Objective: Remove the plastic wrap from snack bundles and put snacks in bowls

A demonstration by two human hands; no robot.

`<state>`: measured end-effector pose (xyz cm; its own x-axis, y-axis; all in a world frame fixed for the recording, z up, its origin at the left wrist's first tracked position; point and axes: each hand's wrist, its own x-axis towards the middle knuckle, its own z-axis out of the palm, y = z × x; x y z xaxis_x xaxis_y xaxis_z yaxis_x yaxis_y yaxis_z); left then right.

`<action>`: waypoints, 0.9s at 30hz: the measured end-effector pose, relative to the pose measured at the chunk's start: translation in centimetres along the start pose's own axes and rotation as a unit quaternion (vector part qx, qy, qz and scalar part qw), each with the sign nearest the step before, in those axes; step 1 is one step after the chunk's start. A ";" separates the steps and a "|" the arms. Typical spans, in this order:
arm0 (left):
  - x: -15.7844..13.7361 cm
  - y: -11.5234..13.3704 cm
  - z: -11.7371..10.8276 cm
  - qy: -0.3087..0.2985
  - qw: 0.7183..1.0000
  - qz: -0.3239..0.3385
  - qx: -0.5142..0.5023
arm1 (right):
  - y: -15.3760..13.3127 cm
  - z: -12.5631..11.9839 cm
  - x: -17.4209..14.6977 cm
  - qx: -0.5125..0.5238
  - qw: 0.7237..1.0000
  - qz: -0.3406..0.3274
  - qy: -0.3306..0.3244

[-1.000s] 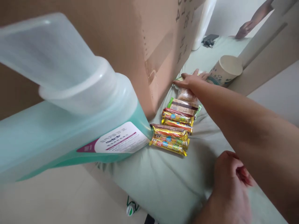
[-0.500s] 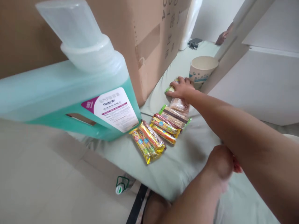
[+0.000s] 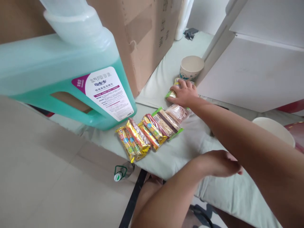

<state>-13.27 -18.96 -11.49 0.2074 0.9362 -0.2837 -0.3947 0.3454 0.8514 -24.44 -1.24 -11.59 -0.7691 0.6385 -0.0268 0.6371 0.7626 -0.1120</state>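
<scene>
My right hand point(image 3: 184, 93) reaches across to the far end of a row of wrapped snacks, its fingers bent over a green and yellow snack packet point(image 3: 172, 94). Just beneath it lies a clear packet with a pale round snack point(image 3: 177, 113). Then come a green-edged wafer packet point(image 3: 167, 122) and several yellow and red wrapped snack bars point(image 3: 134, 139), side by side on the pale green cloth. My left hand point(image 3: 222, 163) is curled under my right forearm, above the cloth. Its fingertips are mostly hidden, and I cannot see what they hold.
A large jug of green liquid point(image 3: 104, 95) stands at left before a cardboard box point(image 3: 147, 38). A patterned paper cup point(image 3: 191, 68) sits beyond my right hand, beside a white panel point(image 3: 256, 69). Another white container point(image 3: 273, 131) is at right. A bottle point(image 3: 123, 171) stands on the floor.
The view has shifted, so most things sit further left. My right hand stays at the same packet. My left hand has turned, its wrist bent, and the red bit seen by it earlier is hardly visible.
</scene>
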 end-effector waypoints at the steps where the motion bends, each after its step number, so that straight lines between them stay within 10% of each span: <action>1: 0.1 0.2 0.0 -0.042 0.995 -0.010 0.093 | 0.1 0.0 -0.3 0.000 1.000 -0.004 -0.001; 15: -0.1 2.3 0.2 -0.084 0.966 -0.067 0.233 | 0.1 -2.8 -1.1 0.036 0.998 0.013 -0.050; 20: -0.3 3.9 -0.7 -0.152 0.956 -0.104 0.226 | 1.6 -4.9 1.8 -0.002 0.997 -0.009 0.071; 27: 0.3 3.8 -1.1 -0.179 0.948 -0.108 0.242 | 0.7 -6.0 5.1 -0.056 0.998 0.008 0.018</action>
<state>-15.68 -17.28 -8.88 0.5606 0.7359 -0.3797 0.1304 0.3744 0.9181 -27.65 3.14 -5.86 -0.7579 0.6523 0.0086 0.6523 0.7579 0.0003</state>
